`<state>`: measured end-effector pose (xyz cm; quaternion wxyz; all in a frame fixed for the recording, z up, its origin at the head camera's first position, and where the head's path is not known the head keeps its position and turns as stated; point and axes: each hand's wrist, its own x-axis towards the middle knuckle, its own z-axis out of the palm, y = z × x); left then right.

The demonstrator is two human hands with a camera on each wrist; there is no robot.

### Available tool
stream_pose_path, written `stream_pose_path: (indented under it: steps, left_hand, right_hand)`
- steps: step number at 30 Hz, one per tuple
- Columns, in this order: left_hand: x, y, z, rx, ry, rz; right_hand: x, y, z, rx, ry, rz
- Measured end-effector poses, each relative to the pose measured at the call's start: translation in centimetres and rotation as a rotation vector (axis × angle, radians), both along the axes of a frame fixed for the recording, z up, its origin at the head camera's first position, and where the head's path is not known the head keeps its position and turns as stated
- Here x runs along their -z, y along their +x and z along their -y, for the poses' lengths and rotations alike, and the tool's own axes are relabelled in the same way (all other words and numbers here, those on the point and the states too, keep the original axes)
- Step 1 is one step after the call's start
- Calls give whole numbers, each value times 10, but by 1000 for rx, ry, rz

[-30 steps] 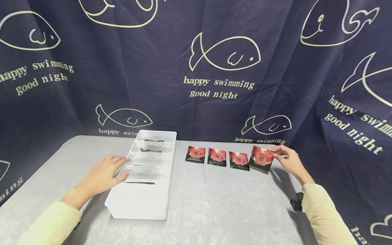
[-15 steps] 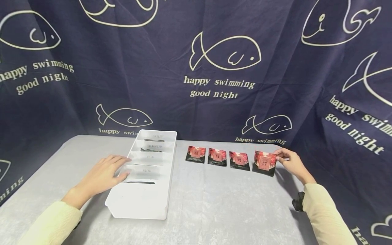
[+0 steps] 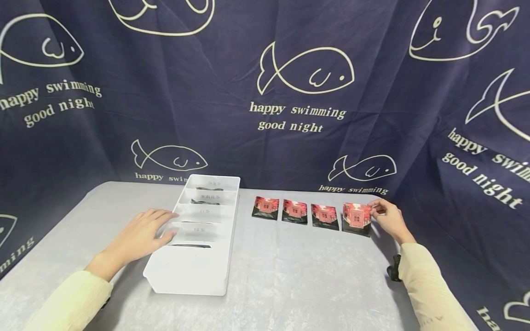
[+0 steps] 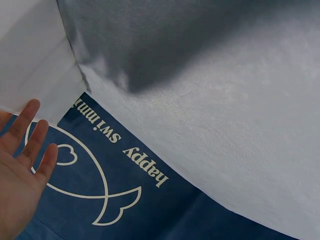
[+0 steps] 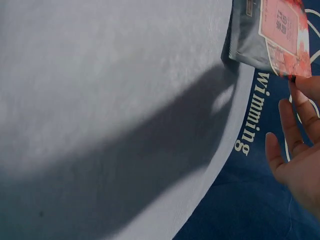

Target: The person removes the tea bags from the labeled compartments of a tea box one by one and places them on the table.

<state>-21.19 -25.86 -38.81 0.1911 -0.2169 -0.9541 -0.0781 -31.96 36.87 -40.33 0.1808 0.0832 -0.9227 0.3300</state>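
Observation:
My right hand [image 3: 390,221] pinches the upper right edge of a red and black tea sachet [image 3: 357,218], the rightmost of a row on the table. In the right wrist view, thumb and forefinger hold a corner of that sachet [image 5: 272,32], while the other fingers spread below. My left hand [image 3: 138,236] rests with relaxed fingers at the left side of a long white divided box [image 3: 188,271]. In the left wrist view, the fingers [image 4: 35,142] are spread near the box wall [image 4: 35,65]. Dark sachet edges show in several labelled compartments.
Three more matching sachets, a left one [image 3: 266,208], a middle one [image 3: 295,212] and a right one [image 3: 324,216], lie between the box and the held sachet. A dark blue fish-print curtain [image 3: 223,115] hangs behind the grey table [image 3: 290,280].
My right hand has lowered the tilted sachet, bringing it into line at the right end of the row. The right forearm has shifted slightly left; my left hand stays at the box.

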Motion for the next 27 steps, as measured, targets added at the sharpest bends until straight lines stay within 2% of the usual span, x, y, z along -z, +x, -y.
stream_pose_path:
  steps: [4, 9, 17, 27]
  left_hand:
    - [0, 0, 0, 3, 1, -5]
    - [-1, 0, -1, 6, 1, -9]
    - [-1, -1, -1, 9, 1, -1]
    - [-1, 0, 0, 7, 6, 3]
  right_hand:
    - [3, -4, 3, 17, -26, 25]
    - [7, -6, 5, 45, -3, 31]
    - [12, -3, 8, 69, 33, 163]
    - [12, -2, 8, 79, 58, 146]
